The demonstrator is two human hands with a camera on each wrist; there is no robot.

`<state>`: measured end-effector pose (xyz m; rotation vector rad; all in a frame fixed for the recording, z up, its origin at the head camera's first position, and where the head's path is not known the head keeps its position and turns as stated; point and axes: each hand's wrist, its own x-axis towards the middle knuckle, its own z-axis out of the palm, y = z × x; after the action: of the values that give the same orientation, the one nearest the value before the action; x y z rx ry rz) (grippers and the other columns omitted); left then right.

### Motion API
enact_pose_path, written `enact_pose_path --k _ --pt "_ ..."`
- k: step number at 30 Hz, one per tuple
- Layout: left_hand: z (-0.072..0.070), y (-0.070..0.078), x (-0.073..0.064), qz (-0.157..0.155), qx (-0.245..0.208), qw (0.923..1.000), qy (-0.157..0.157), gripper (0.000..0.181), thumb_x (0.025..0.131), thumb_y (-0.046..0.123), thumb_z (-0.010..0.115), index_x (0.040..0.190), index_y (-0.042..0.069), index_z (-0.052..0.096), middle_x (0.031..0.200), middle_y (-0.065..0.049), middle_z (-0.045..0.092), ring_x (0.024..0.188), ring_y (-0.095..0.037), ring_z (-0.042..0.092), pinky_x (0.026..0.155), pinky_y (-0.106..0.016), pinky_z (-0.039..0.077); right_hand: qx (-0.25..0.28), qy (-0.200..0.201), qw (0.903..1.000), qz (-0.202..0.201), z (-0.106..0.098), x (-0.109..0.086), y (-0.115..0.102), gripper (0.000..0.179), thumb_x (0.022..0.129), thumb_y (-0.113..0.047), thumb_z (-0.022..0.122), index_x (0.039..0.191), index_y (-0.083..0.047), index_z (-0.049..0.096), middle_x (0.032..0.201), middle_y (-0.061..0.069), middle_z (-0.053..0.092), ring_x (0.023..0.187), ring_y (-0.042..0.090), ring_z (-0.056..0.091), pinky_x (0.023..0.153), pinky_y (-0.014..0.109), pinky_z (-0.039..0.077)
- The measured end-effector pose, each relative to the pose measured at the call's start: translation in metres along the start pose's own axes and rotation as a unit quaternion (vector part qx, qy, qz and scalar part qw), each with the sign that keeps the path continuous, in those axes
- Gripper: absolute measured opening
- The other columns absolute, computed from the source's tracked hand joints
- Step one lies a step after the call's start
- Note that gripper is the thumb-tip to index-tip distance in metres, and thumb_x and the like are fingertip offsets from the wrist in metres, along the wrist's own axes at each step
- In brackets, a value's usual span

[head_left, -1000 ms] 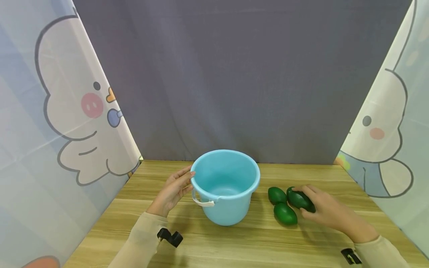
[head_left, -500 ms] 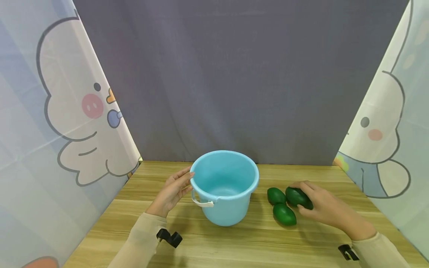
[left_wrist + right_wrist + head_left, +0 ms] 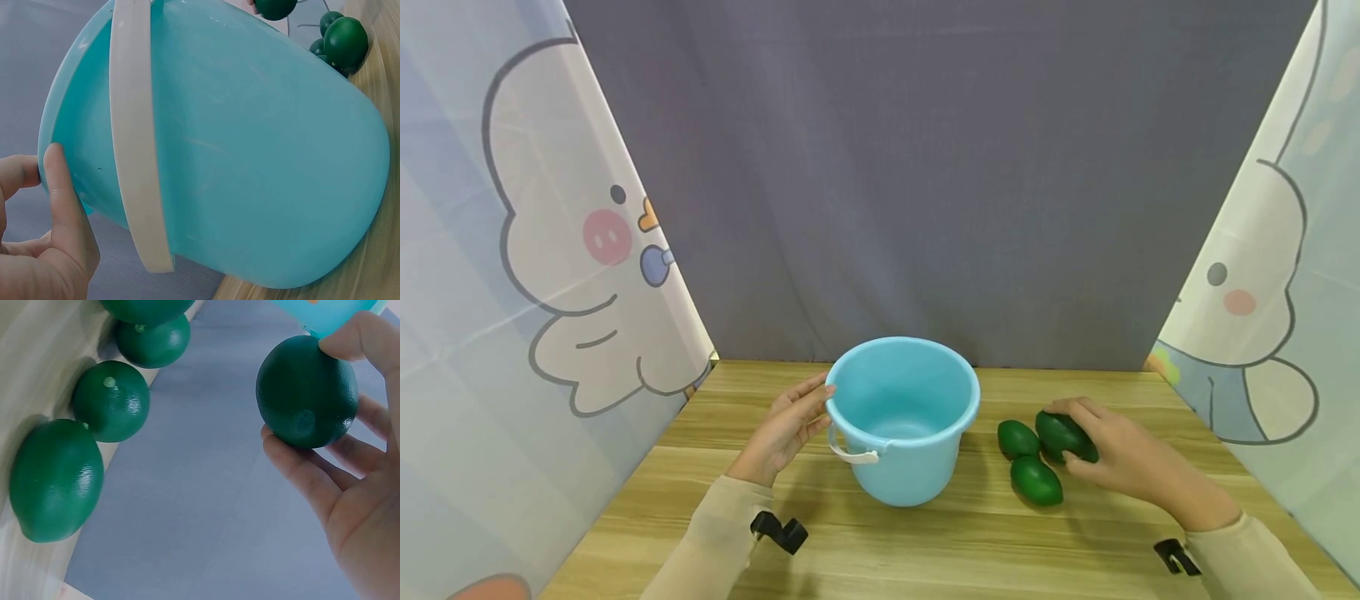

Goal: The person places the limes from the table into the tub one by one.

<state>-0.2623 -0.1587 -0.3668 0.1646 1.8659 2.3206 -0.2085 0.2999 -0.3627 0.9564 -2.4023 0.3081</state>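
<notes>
A light blue bucket (image 3: 904, 475) stands upright on the wooden table, its white handle (image 3: 853, 456) hanging at the front left. My left hand (image 3: 786, 433) holds the bucket's left rim between thumb and fingers, also visible in the left wrist view (image 3: 53, 231). My right hand (image 3: 1120, 454) grips a dark green lime (image 3: 306, 394) between thumb and fingertips, lifted off the table in the right wrist view. Just left of it on the table, two more limes lie touching or nearly so, a front one (image 3: 1036, 481) and a rear one (image 3: 1018, 439).
Several limes rest on the table in the right wrist view, the nearest one (image 3: 56, 481) at lower left. A grey curtain (image 3: 925, 183) closes off the back of the wooden table (image 3: 880, 550). Cartoon-printed cloths hang on the left (image 3: 542, 350) and right (image 3: 1315, 350).
The right hand, holding the lime, has risen slightly and shifted a little left. The left hand and the bucket look unmoved, apart from a slight shift of the head view.
</notes>
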Motion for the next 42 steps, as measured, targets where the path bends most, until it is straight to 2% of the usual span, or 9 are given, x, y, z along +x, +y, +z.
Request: enact_pose_path --k 10,17,29,36,42 --pt "-0.001 -0.001 0.001 0.000 0.007 0.9999 -0.007 0.059 0.099 0.018 0.065 0.151 0.003 0.040 0.112 -0.007 0.058 0.087 -0.010 0.059 0.072 -0.015 0.057 -0.009 -0.004 0.9999 -0.009 -0.003 0.009 -0.001 0.056 0.072 -0.012 0.078 0.125 -0.009 0.061 0.116 0.005 0.063 0.091 0.011 0.061 0.065 0.031 0.057" --pt "-0.002 -0.002 0.001 0.000 0.007 0.9999 -0.008 0.060 0.099 0.019 0.066 0.151 0.003 0.041 0.111 -0.006 0.058 0.086 -0.009 0.060 0.073 -0.015 0.057 -0.004 -0.008 1.0000 -0.001 -0.005 0.013 -0.002 0.056 0.074 -0.013 0.077 0.127 -0.010 0.059 0.116 0.005 0.063 0.084 0.006 0.059 0.061 0.026 0.055" --pt "-0.002 -0.002 0.001 0.002 0.007 0.9999 -0.008 0.060 0.099 0.019 0.066 0.151 0.003 0.040 0.116 -0.007 0.057 0.088 -0.010 0.059 0.074 -0.016 0.056 0.006 0.010 0.9995 -0.028 -0.007 0.026 -0.004 0.057 0.072 -0.012 0.077 0.126 -0.008 0.060 0.110 0.004 0.063 0.084 0.006 0.057 0.061 0.025 0.055" --pt "-0.002 -0.001 0.001 0.002 0.004 1.0000 -0.008 0.059 0.099 0.018 0.065 0.151 0.003 0.041 0.116 -0.008 0.057 0.087 -0.009 0.060 0.074 -0.015 0.057 0.008 0.010 0.9992 -0.037 -0.009 0.030 -0.004 0.061 0.072 -0.010 0.078 0.130 -0.008 0.058 0.114 0.005 0.063 0.083 0.005 0.057 0.060 0.024 0.054" --pt "-0.002 -0.002 0.001 0.002 0.005 0.9999 -0.010 0.061 0.099 0.018 0.066 0.151 0.003 0.039 0.117 -0.009 0.057 0.088 -0.010 0.060 0.074 -0.016 0.057 0.008 0.025 0.9981 -0.056 -0.009 0.034 -0.005 0.062 0.071 -0.010 0.076 0.131 -0.006 0.058 0.120 0.008 0.062 0.087 0.008 0.059 0.063 0.026 0.056"
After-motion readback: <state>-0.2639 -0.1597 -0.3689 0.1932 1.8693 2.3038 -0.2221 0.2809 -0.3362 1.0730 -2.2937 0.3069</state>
